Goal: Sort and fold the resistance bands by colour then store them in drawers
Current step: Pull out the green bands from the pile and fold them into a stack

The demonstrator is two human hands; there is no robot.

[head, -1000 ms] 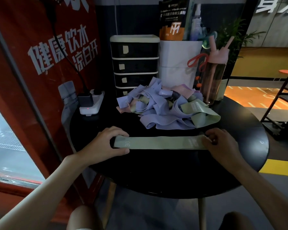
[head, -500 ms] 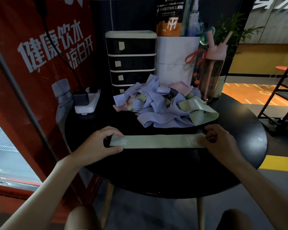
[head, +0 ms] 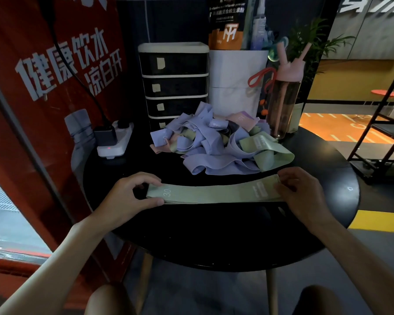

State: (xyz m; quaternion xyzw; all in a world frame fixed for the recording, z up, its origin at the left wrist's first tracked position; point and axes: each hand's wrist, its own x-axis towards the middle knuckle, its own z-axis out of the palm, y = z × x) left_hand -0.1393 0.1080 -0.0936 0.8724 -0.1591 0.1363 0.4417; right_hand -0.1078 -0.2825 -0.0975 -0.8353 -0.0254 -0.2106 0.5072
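Note:
A flat green resistance band (head: 212,193), marked 30, lies stretched across the round black table (head: 225,242). My left hand (head: 129,196) pinches its left end between thumb and fingers. My right hand (head: 303,192) grips its right end, which is lifted slightly off the table. Behind the band is a tangled pile of bands (head: 214,144), mostly purple with some green and pink. A black drawer unit (head: 174,85) with a white top and several closed drawers stands at the back, partly hidden by the pile.
A white power strip (head: 114,142) with a plugged charger sits at the back left. A white container (head: 236,83) holding a pouch and bottles, and a pink-capped water bottle (head: 284,98), stand at the back right. A red poster wall runs along the left.
Both hands stay on the ends of the green band. The right end has lifted a little and the camera view has shifted slightly downward.

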